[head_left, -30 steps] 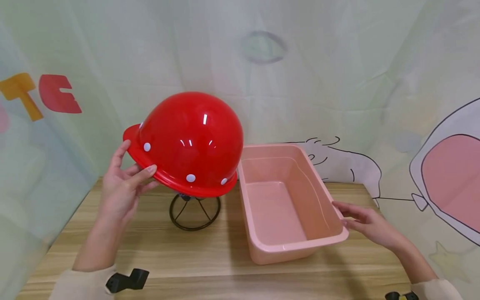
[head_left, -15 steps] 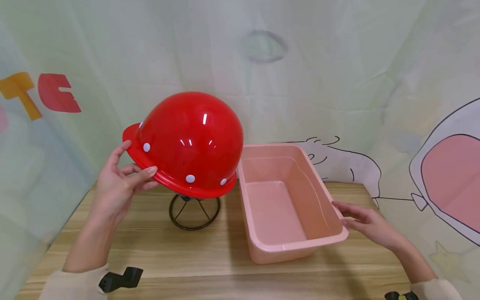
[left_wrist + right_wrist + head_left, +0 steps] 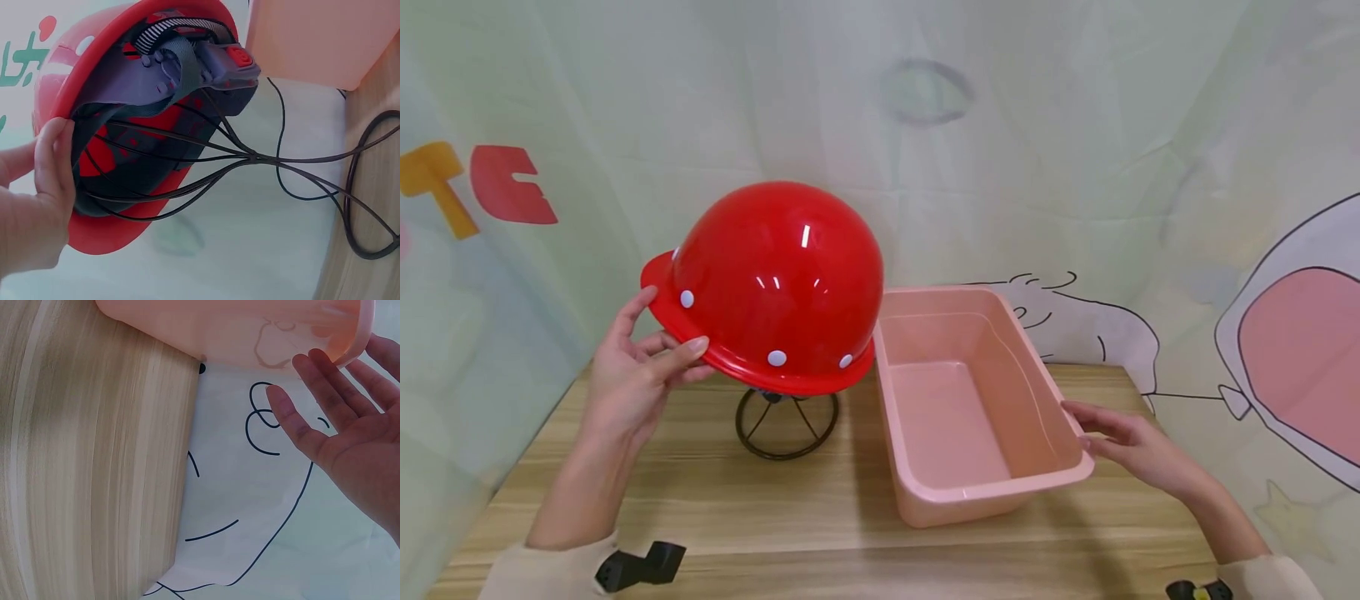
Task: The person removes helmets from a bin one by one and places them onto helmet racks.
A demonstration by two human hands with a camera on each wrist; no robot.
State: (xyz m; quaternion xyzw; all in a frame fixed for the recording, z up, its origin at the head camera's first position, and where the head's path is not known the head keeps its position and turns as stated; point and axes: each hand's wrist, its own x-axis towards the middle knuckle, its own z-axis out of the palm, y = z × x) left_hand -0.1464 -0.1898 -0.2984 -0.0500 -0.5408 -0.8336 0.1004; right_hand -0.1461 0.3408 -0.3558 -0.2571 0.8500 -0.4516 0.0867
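Note:
A glossy red hard hat with white studs sits tilted on a black wire stand, which shows below it. My left hand grips the brim at the hat's left side, thumb at the near edge. Inside the hat, the left wrist view shows a grey headband and a striped strap, with the stand's wires running up into the shell. To the right stands a pink plastic bin with nothing in it. My right hand touches its right rim with fairly straight fingers; in the right wrist view they lie spread beside its wall.
Both hat stand and bin stand on a wood-grain table. A pale printed curtain hangs close behind and along the sides. The bin's left wall is close to the hat's right brim.
My left forearm has shifted slightly left over the last second, with the hand still on the brim. The hat, the bin and my right hand keep nearly the same places.

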